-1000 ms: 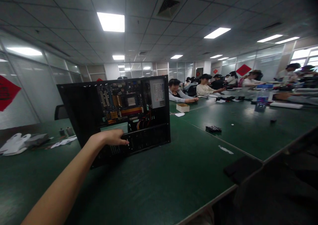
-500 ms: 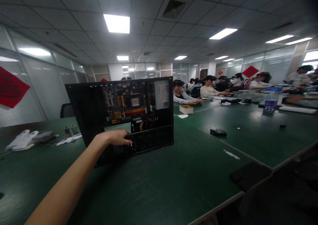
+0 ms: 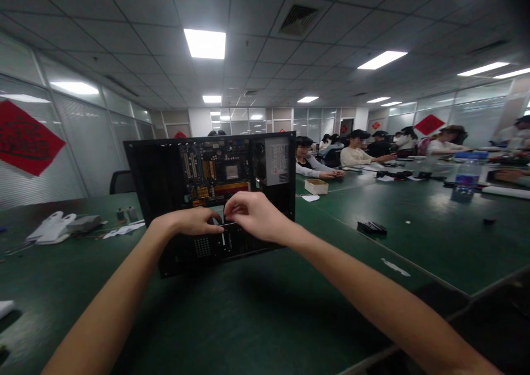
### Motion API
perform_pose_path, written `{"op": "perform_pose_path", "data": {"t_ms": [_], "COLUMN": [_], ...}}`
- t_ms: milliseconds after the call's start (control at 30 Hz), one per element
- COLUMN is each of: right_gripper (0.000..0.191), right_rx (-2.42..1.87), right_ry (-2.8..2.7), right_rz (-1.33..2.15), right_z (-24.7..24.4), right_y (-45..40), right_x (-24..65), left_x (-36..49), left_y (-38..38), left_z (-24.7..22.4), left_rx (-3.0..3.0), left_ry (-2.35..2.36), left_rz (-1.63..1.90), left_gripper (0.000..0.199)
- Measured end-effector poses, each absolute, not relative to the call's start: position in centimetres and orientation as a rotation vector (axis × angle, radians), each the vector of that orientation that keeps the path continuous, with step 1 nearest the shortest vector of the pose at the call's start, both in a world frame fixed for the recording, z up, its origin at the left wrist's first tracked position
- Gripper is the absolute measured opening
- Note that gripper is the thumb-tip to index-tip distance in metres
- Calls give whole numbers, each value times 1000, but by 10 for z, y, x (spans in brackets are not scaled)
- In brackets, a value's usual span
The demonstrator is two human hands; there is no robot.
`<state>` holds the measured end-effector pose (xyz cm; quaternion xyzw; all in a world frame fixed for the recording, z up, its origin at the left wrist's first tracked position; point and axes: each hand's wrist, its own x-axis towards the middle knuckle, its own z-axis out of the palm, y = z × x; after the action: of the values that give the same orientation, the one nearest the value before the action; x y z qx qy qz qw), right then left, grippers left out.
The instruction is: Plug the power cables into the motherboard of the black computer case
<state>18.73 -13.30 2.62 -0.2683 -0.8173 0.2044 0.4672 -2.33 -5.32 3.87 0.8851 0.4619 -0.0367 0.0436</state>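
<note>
An open black computer case (image 3: pixel 155 184) stands on the green table in front of me, its inside facing me. The motherboard (image 3: pixel 219 168) fills its upper middle, and a silver power supply (image 3: pixel 276 162) sits at the upper right. My left hand (image 3: pixel 194 221) grips the rail across the lower part of the case, thumb on the near side and fingers reaching inside. Close beside it, my right hand (image 3: pixel 259 215) is closed, fingers curled together at the same rail. Whatever lies between those fingertips is hidden.
To the left lie a white bag (image 3: pixel 52 227), a grey block (image 3: pixel 84 223) and papers (image 3: pixel 124 230). Rightward are a small box (image 3: pixel 316 186), a black part (image 3: pixel 371 228), a paper strip (image 3: pixel 395 267) and a water bottle (image 3: pixel 467 175). Several people sit farther back.
My right hand has come into view from the right and reached the case rail beside my left hand. The left hand keeps its grip. The view has shifted slightly left.
</note>
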Motion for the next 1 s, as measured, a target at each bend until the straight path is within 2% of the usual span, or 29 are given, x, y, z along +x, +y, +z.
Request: {"op": "perform_pose_path", "data": {"t_ms": [133,200,267,400,567,733,1000], "right_gripper": [16,6,6,8,3,23,27], "right_rx": [-1218,-1456,-1538,-1575,-1476,-1334,-1131], "right_ry": [-2387,-2436,-2435,-2408,-2222,-1968,-1624], "right_rz": [250,317,394,563,653,775,1003], "right_z": [37,30,17,-11,-25,-24,-16], "right_y": [-43,-18,-3,17,29,27,26], "right_x": [183,174,167,169,177,176,177], "left_x": [-11,-4,1,3,-5,-16,-29], "left_y": [-52,-50,-48,-41,-38,-40,-35], "left_z": [68,77,80,69,62,68,72], "left_rx": [2754,2806,2823,2804,2770,2734,2806], "left_ry": [1463,1455,1411,1303,1297,1269,1243], "left_rz": [-124,-22,86,64,79,120,329], "left_gripper": [57,52,48,45,54,64,65]}}
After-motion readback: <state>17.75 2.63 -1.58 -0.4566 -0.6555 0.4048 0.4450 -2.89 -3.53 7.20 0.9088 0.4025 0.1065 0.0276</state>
